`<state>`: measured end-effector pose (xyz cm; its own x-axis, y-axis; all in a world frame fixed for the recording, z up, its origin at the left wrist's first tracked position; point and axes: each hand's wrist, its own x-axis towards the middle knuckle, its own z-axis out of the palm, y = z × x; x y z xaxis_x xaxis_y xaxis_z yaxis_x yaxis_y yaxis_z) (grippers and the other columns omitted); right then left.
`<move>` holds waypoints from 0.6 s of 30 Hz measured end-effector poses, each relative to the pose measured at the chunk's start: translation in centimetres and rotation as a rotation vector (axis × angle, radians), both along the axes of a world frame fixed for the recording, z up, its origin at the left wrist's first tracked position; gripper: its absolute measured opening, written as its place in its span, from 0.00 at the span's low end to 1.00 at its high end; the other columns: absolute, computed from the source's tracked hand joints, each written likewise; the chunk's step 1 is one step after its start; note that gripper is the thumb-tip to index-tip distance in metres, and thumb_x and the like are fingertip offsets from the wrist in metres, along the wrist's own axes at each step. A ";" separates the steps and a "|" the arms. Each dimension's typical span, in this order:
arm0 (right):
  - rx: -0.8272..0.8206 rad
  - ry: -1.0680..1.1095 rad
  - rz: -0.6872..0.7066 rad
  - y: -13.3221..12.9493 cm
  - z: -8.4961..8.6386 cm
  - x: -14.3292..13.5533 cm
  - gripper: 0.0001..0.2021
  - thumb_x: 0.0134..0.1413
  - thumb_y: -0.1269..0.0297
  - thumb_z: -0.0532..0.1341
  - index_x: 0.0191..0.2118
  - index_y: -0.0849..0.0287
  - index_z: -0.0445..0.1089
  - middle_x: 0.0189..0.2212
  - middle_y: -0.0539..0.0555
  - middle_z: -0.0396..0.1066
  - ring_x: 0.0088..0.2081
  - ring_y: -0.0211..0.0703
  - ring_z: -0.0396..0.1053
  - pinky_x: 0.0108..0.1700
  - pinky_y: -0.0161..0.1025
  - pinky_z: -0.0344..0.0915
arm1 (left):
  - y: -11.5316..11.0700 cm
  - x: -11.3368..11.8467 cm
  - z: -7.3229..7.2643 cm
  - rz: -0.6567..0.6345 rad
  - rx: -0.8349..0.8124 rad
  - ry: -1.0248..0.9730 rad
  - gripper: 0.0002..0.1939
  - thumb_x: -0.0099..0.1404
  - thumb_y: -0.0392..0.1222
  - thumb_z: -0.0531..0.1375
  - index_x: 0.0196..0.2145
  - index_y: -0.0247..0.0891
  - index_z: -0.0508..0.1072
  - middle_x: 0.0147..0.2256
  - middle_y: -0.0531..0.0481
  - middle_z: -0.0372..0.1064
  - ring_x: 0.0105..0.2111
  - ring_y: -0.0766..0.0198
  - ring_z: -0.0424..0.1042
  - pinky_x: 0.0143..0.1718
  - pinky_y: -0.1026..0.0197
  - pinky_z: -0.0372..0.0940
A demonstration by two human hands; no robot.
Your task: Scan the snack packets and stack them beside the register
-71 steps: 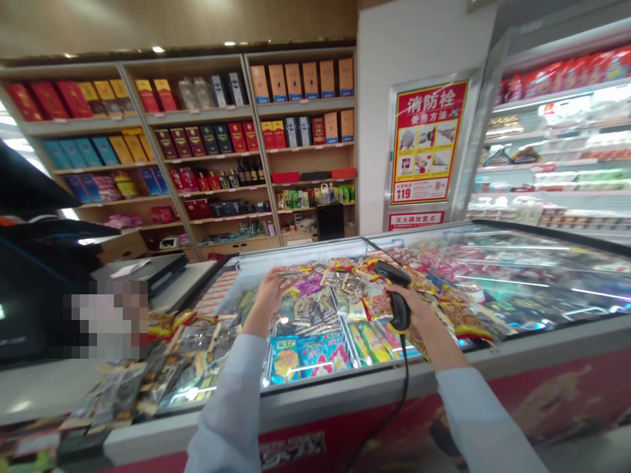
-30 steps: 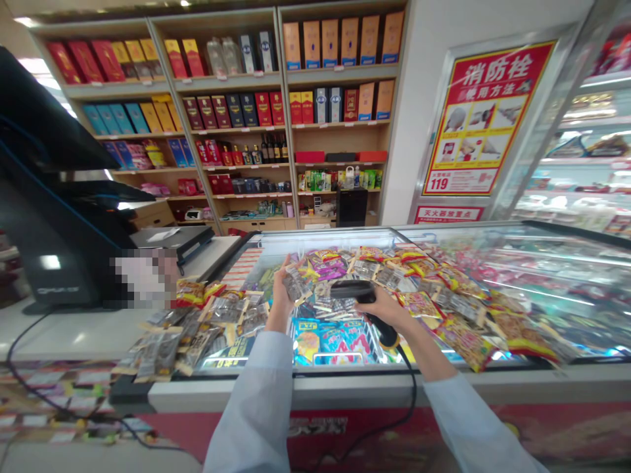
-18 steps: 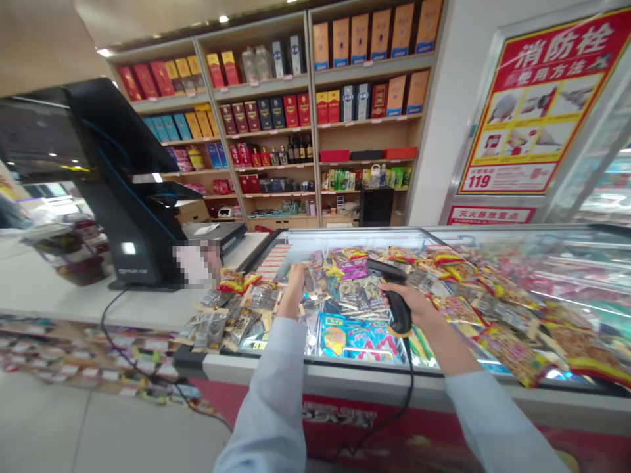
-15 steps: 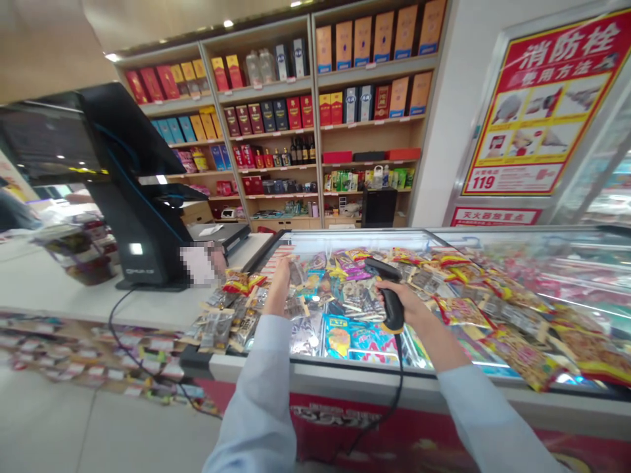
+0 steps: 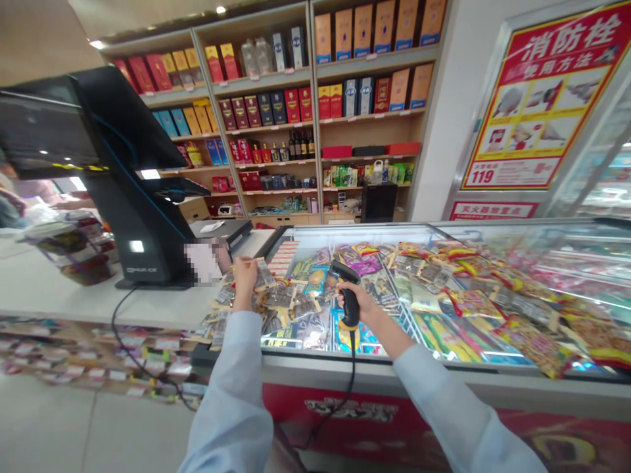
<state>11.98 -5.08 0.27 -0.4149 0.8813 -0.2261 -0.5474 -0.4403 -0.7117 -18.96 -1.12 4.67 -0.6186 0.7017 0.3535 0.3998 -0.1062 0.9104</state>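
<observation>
My right hand (image 5: pixel 357 299) is wrapped around the handle of a black barcode scanner (image 5: pixel 349 295), held above the glass top of the chest freezer (image 5: pixel 283 233). A cable runs down from the scanner's handle over the freezer's front. My left hand (image 5: pixel 245 276) is closed on a small clear snack packet (image 5: pixel 265 276) with dark contents, which sticks out on its right side. It is over the freezer's left end, beside a pile of similar packets (image 5: pixel 224 325). More loose packets (image 5: pixel 286 302) lie right of this hand, on the glass.
A black checkout terminal (image 5: pixel 148 243) stands on the white counter (image 5: pixel 59 302) at left, near bundled tubs (image 5: pixel 83 256). Red and yellow snack bags (image 5: pixel 476 303) cover the freezer's right part. Shelves of boxed goods (image 5: pixel 266 108) line the back; a red poster (image 5: pixel 537 98) hangs right.
My left hand has moved left with the packet, toward the pile by the counter. The scanner in my right hand has also shifted left.
</observation>
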 end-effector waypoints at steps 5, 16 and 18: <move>-0.011 0.030 0.083 0.7 -1.7 -3.1 0.06 0.39 0.69 0.65 0.23 0.62 0.67 0.15 0.48 0.64 0.17 0.31 0.59 0.19 0.28 0.59 | -1.9 1.3 -0.6 0.218 -0.051 0.429 0.18 0.59 0.35 0.55 0.49 0.31 0.64 0.51 0.34 0.62 0.51 0.52 0.65 0.53 0.49 0.60; -0.067 0.112 0.136 0.3 -2.7 -3.8 0.06 0.43 0.69 0.64 0.25 0.64 0.66 0.17 0.49 0.65 0.17 0.29 0.59 0.20 0.27 0.59 | -4.9 4.4 -1.6 0.280 -0.310 0.944 0.19 0.64 0.45 0.49 0.42 0.34 0.76 0.40 0.38 0.74 0.49 0.45 0.66 0.58 0.35 0.43; -0.080 0.102 0.133 0.2 -2.5 -3.8 0.06 0.44 0.69 0.63 0.25 0.64 0.66 0.17 0.49 0.64 0.17 0.30 0.58 0.19 0.27 0.58 | -5.0 4.4 -1.4 0.260 -0.347 0.960 0.20 0.64 0.46 0.49 0.43 0.35 0.76 0.41 0.38 0.74 0.48 0.45 0.67 0.58 0.36 0.45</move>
